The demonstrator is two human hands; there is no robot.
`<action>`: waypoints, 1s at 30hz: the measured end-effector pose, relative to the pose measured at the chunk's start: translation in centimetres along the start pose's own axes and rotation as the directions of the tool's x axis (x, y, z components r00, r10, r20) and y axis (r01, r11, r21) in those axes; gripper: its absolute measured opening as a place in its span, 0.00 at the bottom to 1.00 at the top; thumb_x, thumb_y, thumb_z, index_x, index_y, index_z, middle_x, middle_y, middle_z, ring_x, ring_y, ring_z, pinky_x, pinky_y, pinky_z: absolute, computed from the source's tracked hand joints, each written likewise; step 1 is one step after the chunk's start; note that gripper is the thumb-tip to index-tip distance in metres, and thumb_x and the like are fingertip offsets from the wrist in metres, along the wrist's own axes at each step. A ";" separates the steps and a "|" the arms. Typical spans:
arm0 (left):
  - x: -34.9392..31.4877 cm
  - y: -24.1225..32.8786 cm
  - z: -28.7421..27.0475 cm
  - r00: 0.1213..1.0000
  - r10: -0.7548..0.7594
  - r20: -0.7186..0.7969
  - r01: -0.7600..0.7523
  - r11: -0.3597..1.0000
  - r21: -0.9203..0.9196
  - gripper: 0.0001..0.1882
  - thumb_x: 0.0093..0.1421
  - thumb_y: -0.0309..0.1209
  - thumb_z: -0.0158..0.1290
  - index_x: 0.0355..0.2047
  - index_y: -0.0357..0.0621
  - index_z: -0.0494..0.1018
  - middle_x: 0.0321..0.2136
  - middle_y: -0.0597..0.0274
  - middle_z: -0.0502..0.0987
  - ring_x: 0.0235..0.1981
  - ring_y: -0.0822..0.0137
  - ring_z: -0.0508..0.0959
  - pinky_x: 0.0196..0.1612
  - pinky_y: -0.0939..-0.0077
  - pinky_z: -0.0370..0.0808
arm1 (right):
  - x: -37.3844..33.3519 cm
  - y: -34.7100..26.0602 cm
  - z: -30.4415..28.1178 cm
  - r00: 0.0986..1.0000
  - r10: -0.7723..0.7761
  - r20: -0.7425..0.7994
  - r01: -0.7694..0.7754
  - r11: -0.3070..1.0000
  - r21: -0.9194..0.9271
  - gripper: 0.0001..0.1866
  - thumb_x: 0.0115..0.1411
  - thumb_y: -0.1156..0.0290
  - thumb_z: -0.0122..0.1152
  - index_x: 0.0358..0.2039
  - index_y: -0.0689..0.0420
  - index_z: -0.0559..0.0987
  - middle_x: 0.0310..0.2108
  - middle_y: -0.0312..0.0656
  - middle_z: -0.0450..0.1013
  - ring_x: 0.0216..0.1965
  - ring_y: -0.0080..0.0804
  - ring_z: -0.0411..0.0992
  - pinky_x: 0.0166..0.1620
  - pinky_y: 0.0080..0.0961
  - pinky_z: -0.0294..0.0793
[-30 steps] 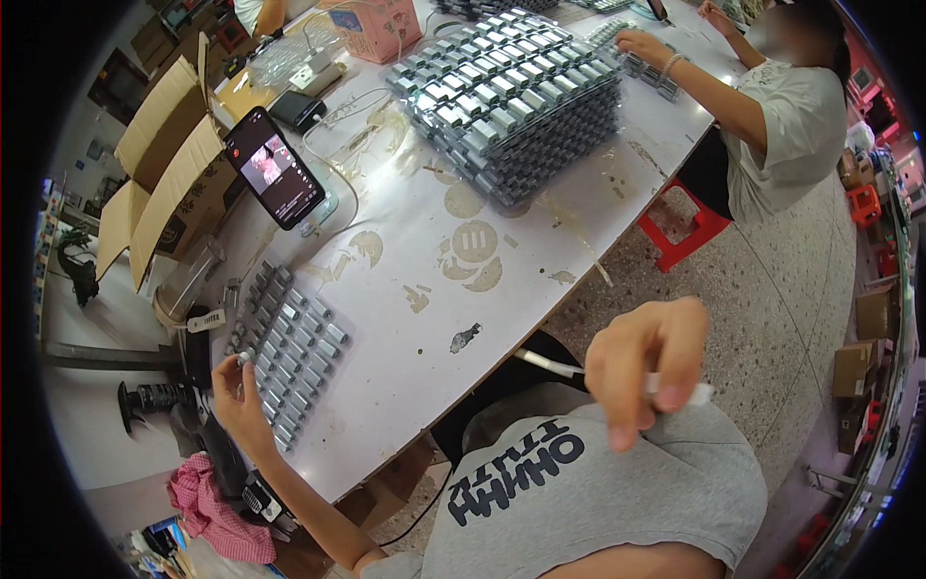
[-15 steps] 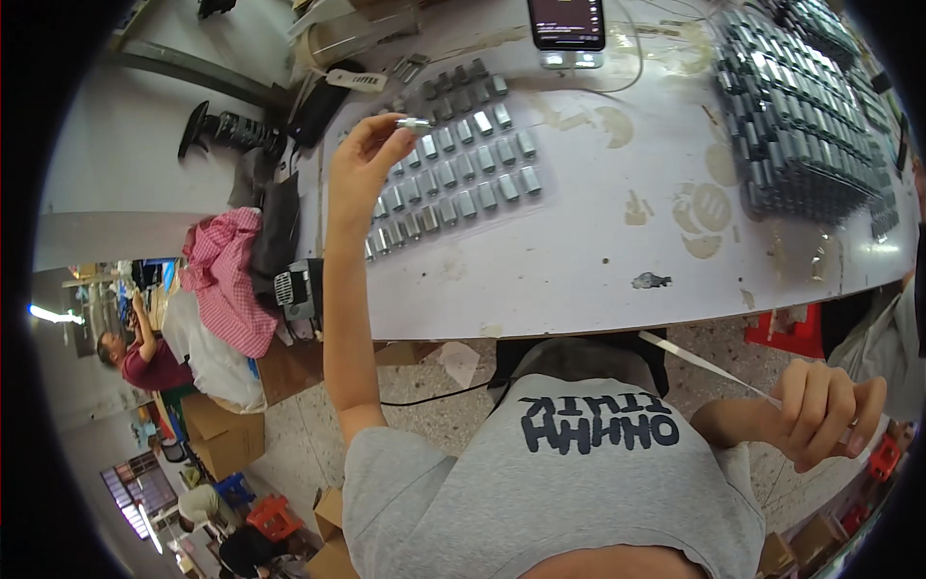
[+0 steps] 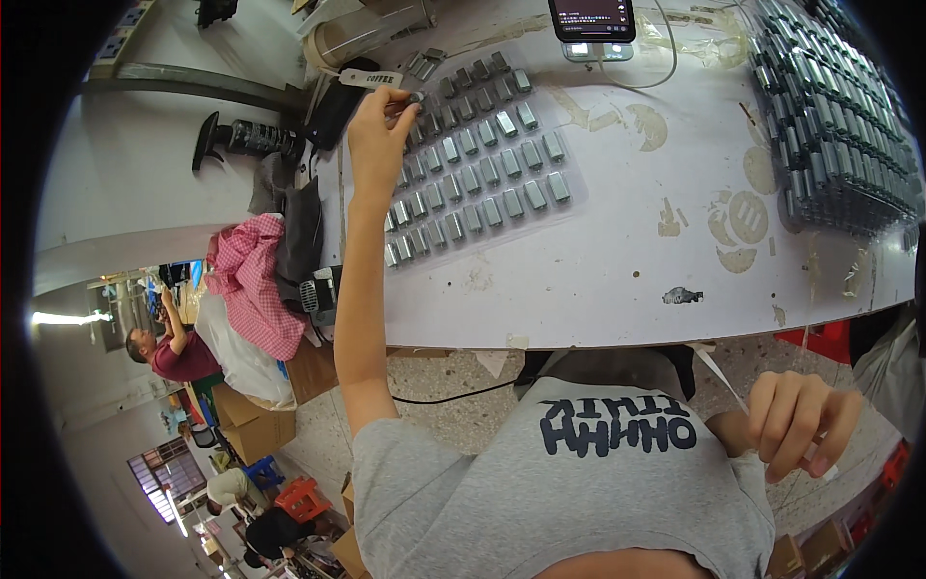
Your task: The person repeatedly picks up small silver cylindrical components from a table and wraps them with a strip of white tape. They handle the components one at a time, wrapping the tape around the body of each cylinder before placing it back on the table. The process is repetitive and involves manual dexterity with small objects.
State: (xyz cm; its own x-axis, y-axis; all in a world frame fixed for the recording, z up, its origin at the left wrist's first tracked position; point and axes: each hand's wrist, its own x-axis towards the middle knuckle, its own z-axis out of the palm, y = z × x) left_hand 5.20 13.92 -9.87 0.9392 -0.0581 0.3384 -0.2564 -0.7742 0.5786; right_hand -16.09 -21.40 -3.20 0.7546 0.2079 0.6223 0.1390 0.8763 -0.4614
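Note:
My left hand (image 3: 379, 130) reaches over the far left corner of a clear plastic tray (image 3: 577, 174) on the table. Thumb and fingers pinch a small silver metal piece (image 3: 416, 98), partly hidden by the fingertips. Rows of similar silver metal blocks (image 3: 490, 172) stand in the tray below. Off the table at the lower right, my right hand (image 3: 803, 425) is closed on a narrow white strip (image 3: 721, 374). The strip stretches from the table's front edge up into the curled fingers, and a short end shows beyond them.
Stacked trays of silver pieces (image 3: 839, 145) rise at the right of the white table (image 3: 617, 289). A lit phone (image 3: 593, 19) and its cable lie at the back. At the left are a spray bottle (image 3: 246, 137) and a pink checked cloth (image 3: 256, 280). Another person (image 3: 178, 352) works farther left.
My left hand has moved away from me toward the tray's far corner, carrying the metal piece down near the blocks. My right hand has shifted slightly left. The whole view has shifted too.

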 end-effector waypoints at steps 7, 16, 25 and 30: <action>1.2 -1.0 0.9 0.994 0.109 0.021 -0.111 0.987 0.119 0.11 0.50 0.28 0.52 0.33 0.37 0.70 0.30 0.57 0.75 0.33 0.69 0.75 0.37 0.78 0.69 | -0.3 0.1 -0.7 1.000 0.021 -0.007 -0.021 0.998 0.063 0.03 0.52 0.80 0.52 0.29 0.65 0.70 0.15 0.51 0.68 0.06 0.24 0.59 0.09 0.14 0.49; 3.9 -1.5 -0.3 0.957 -0.054 0.286 0.002 0.984 0.177 0.11 0.50 0.30 0.51 0.33 0.39 0.74 0.28 0.52 0.76 0.30 0.59 0.76 0.35 0.74 0.70 | -0.6 0.0 -0.6 1.000 0.013 -0.015 -0.011 0.995 0.095 0.02 0.50 0.82 0.53 0.27 0.66 0.72 0.17 0.51 0.68 0.06 0.24 0.58 0.09 0.14 0.50; 2.9 -1.9 1.3 0.977 0.215 0.014 -0.203 0.894 0.399 0.12 0.48 0.29 0.52 0.34 0.43 0.73 0.30 0.51 0.71 0.34 0.54 0.72 0.38 0.67 0.67 | -1.1 -0.6 -0.5 1.000 0.013 0.009 -0.014 0.997 0.071 0.02 0.51 0.82 0.53 0.27 0.65 0.71 0.16 0.52 0.68 0.07 0.25 0.59 0.09 0.15 0.50; 3.6 -6.5 -7.3 0.989 0.123 -0.079 -0.072 0.880 0.469 0.08 0.52 0.29 0.48 0.32 0.44 0.73 0.28 0.53 0.72 0.30 0.55 0.73 0.34 0.66 0.69 | -1.9 -0.9 -0.5 0.999 0.003 0.052 -0.003 1.000 0.010 0.04 0.53 0.80 0.51 0.31 0.64 0.67 0.15 0.51 0.68 0.07 0.26 0.60 0.08 0.15 0.52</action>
State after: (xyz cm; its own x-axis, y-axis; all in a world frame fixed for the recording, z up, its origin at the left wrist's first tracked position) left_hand 8.55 23.29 -7.00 0.8795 -0.1033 0.4646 -0.1864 -0.9730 0.1364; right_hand -17.27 -22.82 -4.28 0.7206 0.2328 0.6531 0.1301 0.8798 -0.4571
